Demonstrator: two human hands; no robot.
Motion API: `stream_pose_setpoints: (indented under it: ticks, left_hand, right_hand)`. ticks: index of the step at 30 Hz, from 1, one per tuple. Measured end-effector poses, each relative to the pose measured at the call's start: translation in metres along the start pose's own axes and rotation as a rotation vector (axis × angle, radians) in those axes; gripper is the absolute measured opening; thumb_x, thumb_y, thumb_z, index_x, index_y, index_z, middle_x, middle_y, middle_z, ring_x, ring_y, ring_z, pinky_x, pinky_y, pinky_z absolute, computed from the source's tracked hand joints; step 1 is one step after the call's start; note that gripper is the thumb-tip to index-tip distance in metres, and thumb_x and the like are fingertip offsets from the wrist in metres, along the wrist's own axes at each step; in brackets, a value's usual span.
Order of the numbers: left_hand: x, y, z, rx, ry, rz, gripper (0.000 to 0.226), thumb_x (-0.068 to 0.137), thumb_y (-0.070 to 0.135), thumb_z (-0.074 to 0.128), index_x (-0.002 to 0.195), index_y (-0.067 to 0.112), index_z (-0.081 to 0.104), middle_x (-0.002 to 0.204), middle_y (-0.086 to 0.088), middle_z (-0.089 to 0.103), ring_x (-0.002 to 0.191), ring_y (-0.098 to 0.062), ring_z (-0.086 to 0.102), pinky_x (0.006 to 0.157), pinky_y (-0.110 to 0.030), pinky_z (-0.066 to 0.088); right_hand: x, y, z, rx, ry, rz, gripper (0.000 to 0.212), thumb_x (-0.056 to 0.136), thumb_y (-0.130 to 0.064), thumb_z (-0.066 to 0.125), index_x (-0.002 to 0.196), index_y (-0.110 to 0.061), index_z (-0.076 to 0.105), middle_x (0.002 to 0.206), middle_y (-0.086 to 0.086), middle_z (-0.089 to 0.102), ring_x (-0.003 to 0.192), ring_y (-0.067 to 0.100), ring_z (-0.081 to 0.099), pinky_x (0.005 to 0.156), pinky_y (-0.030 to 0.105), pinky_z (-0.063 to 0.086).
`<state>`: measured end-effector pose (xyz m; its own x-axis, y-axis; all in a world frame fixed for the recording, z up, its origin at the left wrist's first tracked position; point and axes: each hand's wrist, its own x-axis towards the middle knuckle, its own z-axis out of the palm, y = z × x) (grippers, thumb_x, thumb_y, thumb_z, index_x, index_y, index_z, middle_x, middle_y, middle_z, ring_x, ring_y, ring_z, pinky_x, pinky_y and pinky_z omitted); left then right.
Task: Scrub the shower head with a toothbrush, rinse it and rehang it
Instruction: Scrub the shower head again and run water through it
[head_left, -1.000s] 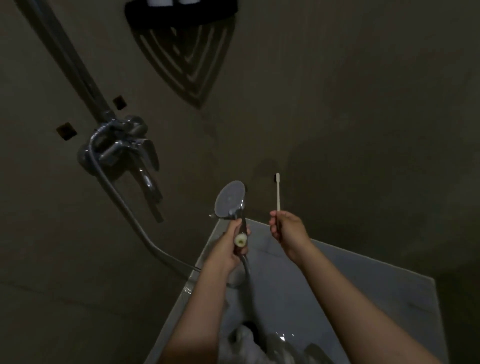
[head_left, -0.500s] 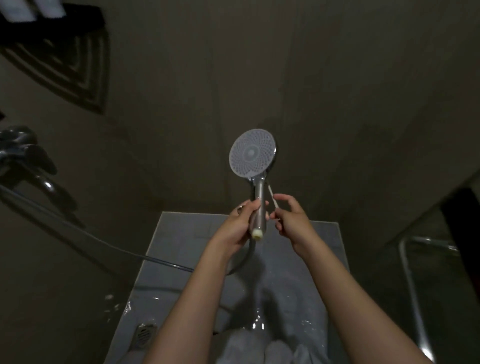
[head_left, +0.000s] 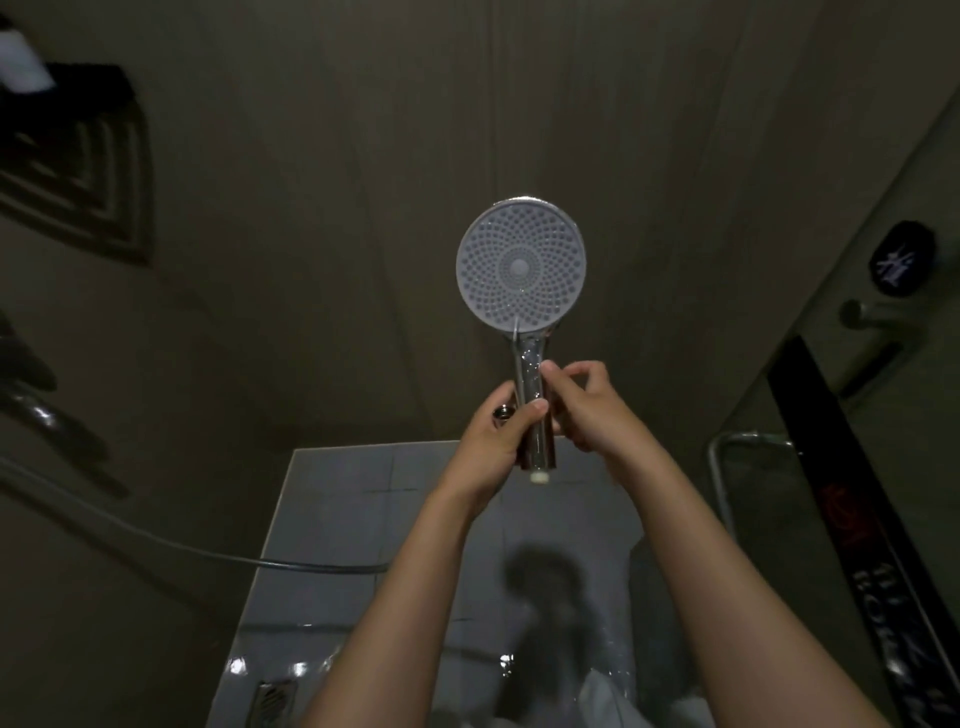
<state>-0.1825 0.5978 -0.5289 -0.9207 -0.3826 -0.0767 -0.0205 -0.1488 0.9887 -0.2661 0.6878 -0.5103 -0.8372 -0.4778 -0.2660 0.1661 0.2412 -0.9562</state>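
Note:
The round shower head (head_left: 521, 267) stands upright in front of the wall, its pale nozzle face turned toward me. My left hand (head_left: 496, 447) is wrapped around its chrome handle (head_left: 537, 441), whose cream end sticks out below. My right hand (head_left: 587, 408) pinches the thin white toothbrush (head_left: 515, 332) beside the handle. The brush slants up to the lower rim of the nozzle face, and its head is hard to make out. A small chrome ring (head_left: 502, 414) shows by my left thumb. The grey hose (head_left: 208, 551) runs off to the left.
Chrome tap fittings (head_left: 31, 410) and a black corner shelf (head_left: 78, 156) are on the left wall. Below lies a wet pale tiled floor (head_left: 337, 519) with a drain (head_left: 270, 699). A glass door with a chrome bar (head_left: 722, 483) and a knob (head_left: 862, 314) stands at the right.
The view has swung right, away from the tap. The shower head rose and turned its face toward me. My right hand brought the toothbrush in against the handle and face.

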Motion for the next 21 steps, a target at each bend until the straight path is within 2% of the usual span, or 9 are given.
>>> stream_pose_setpoints:
  ticks: [2, 5, 7, 10, 14, 16, 18, 19, 21]
  left_hand:
    - [-0.004, 0.002, 0.001, -0.001, 0.007, 0.009, 0.019, 0.094, 0.013, 0.052, 0.112, 0.009, 0.059, 0.079, -0.005, 0.067, 0.076, -0.017, 0.063, 0.076, -0.038, 0.044]
    - [-0.01, 0.002, -0.001, 0.002, 0.017, 0.019, 0.021, 0.094, 0.017, 0.055, 0.111, 0.006, 0.06, 0.085, -0.01, 0.066, 0.083, -0.024, 0.06, 0.08, -0.045, 0.042]
    - [-0.015, 0.001, -0.003, 0.02, 0.014, 0.036, 0.021, 0.094, 0.02, 0.056, 0.11, 0.007, 0.061, 0.091, -0.014, 0.064, 0.088, -0.027, 0.058, 0.079, -0.045, 0.041]
    - [-0.023, 0.0, -0.007, 0.043, -0.012, 0.042, 0.023, 0.093, 0.02, 0.056, 0.115, 0.014, 0.063, 0.095, -0.007, 0.068, 0.09, -0.021, 0.062, 0.079, -0.037, 0.046]
    - [-0.03, -0.003, -0.009, 0.001, -0.029, 0.039, 0.027, 0.093, 0.013, 0.056, 0.12, 0.01, 0.059, 0.093, -0.002, 0.069, 0.086, -0.011, 0.066, 0.069, -0.02, 0.054]
    - [-0.033, -0.002, -0.009, -0.023, -0.005, 0.045, 0.027, 0.093, 0.011, 0.055, 0.119, 0.008, 0.059, 0.092, -0.004, 0.067, 0.083, -0.011, 0.066, 0.066, -0.021, 0.053]
    - [-0.035, -0.001, -0.008, -0.02, 0.022, 0.06, 0.023, 0.093, 0.012, 0.056, 0.115, 0.009, 0.06, 0.087, -0.006, 0.065, 0.08, -0.015, 0.062, 0.066, -0.027, 0.048]
    - [-0.036, -0.001, -0.007, -0.024, 0.032, 0.063, 0.022, 0.093, 0.013, 0.056, 0.114, 0.009, 0.06, 0.087, -0.007, 0.064, 0.081, -0.017, 0.06, 0.068, -0.031, 0.046]
    - [-0.037, -0.001, -0.006, -0.042, 0.053, 0.063, 0.023, 0.093, 0.014, 0.056, 0.115, 0.01, 0.061, 0.09, -0.008, 0.065, 0.085, -0.02, 0.06, 0.075, -0.036, 0.046]
  right_hand:
    - [-0.006, -0.002, 0.0, -0.025, -0.047, -0.011, 0.031, 0.091, -0.049, 0.05, 0.092, -0.019, 0.051, 0.055, -0.003, 0.049, 0.037, 0.002, 0.043, 0.033, 0.015, 0.027]
    - [-0.016, -0.004, 0.002, -0.02, -0.119, -0.038, 0.036, 0.092, -0.049, 0.05, 0.07, -0.02, 0.054, 0.045, -0.011, 0.046, 0.033, -0.003, 0.037, 0.035, 0.013, 0.026]
    - [-0.022, -0.003, 0.004, -0.002, -0.125, -0.053, 0.033, 0.09, -0.047, 0.055, 0.073, -0.018, 0.059, 0.049, -0.009, 0.046, 0.037, -0.001, 0.038, 0.038, 0.014, 0.027]
    - [-0.03, 0.001, 0.01, 0.094, -0.113, -0.059, 0.027, 0.089, -0.038, 0.06, 0.079, -0.013, 0.061, 0.064, 0.008, 0.048, 0.054, 0.012, 0.043, 0.05, 0.022, 0.028]
    - [-0.04, 0.009, 0.021, 0.367, -0.094, -0.042, 0.017, 0.088, -0.024, 0.063, 0.087, -0.007, 0.066, 0.075, 0.014, 0.064, 0.069, 0.024, 0.059, 0.061, 0.028, 0.045]
    - [-0.041, 0.012, 0.025, 0.479, -0.07, -0.027, 0.017, 0.088, -0.019, 0.063, 0.097, -0.006, 0.067, 0.076, 0.01, 0.068, 0.064, 0.018, 0.065, 0.059, 0.026, 0.051]
    - [-0.041, 0.014, 0.029, 0.557, -0.031, -0.025, 0.013, 0.088, -0.015, 0.062, 0.097, -0.007, 0.066, 0.067, 0.003, 0.07, 0.052, 0.008, 0.064, 0.046, 0.018, 0.05]
    - [-0.041, 0.015, 0.031, 0.592, -0.018, -0.023, 0.009, 0.088, -0.015, 0.062, 0.094, -0.009, 0.066, 0.066, 0.002, 0.071, 0.05, 0.007, 0.064, 0.045, 0.018, 0.05]
    - [-0.04, 0.017, 0.033, 0.649, -0.011, -0.013, 0.006, 0.087, -0.016, 0.063, 0.089, -0.011, 0.067, 0.07, 0.006, 0.072, 0.056, 0.015, 0.068, 0.052, 0.026, 0.056]
